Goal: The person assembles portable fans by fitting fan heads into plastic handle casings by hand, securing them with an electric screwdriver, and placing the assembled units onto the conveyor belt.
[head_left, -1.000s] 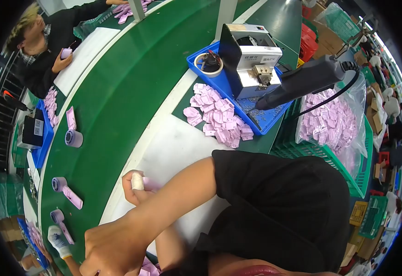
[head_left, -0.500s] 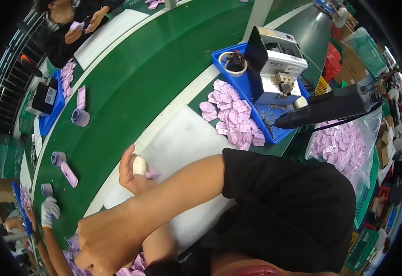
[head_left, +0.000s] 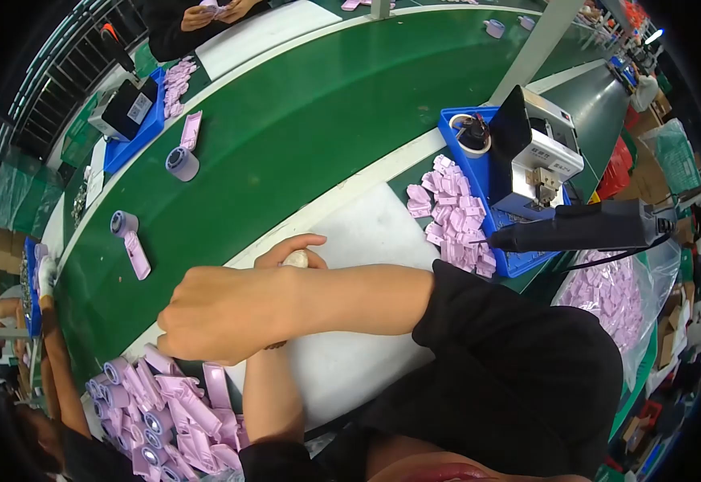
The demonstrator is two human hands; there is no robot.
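My right hand (head_left: 222, 315) reaches across my body, back upward, fingers curled down beside the upper edge of a heap of pink plastic housings (head_left: 194, 406) with round lavender ends. One pink housing (head_left: 160, 360) shows right under its fingertips; what the fingers grip is hidden. Behind the right wrist is my left hand (head_left: 282, 255), mostly covered. It is bent over the white work mat (head_left: 358, 225), a pale finger cot (head_left: 296, 259) on one finger and another finger curving to the right. Whatever lies in its palm is out of sight.
Small pink parts (head_left: 455, 217) are heaped beside a blue tray (head_left: 467, 149) holding a screw-feeding machine (head_left: 539, 161) and tape roll. A black electric screwdriver (head_left: 583, 229) hangs at the right. Housings (head_left: 135, 255) lie on the green conveyor (head_left: 302, 136). Co-workers sit across and at left.
My right hand has moved up from the housing heap, exposing more of it. The small pink part seen at my left hand is now hidden by my right arm. The view has shifted.
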